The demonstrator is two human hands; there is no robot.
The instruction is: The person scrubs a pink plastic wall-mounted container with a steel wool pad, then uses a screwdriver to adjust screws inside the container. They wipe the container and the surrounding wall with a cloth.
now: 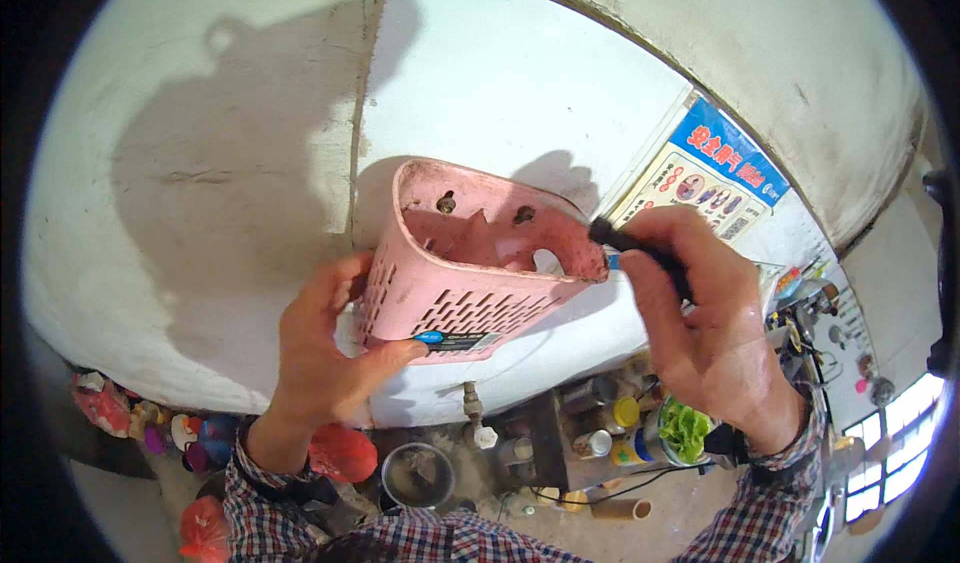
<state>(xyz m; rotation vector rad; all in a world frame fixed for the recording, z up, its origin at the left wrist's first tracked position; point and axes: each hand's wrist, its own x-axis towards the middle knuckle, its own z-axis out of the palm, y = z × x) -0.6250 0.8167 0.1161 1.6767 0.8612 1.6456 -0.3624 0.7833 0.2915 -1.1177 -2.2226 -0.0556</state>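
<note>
A pink plastic holder (480,285) with slotted sides and a dirty rim rests against the white wall panel (517,75). My left hand (330,345) grips its left lower side, the thumb on the front near a label. Two screw heads or hooks show in keyhole openings of its back, and the inside looks stained. My right hand (705,323) holds a black rod-like handle (645,248), whose tip is at the holder's right upper rim; whether it touches cannot be told. The handle's other end is hidden in the palm.
A printed poster (720,173) hangs on the wall at right. Below are a metal tap (474,413), a round basin (418,476), red plastic bags (342,453), jars, a can (592,444) and a bowl of green leaves (682,432). Utensils hang at far right.
</note>
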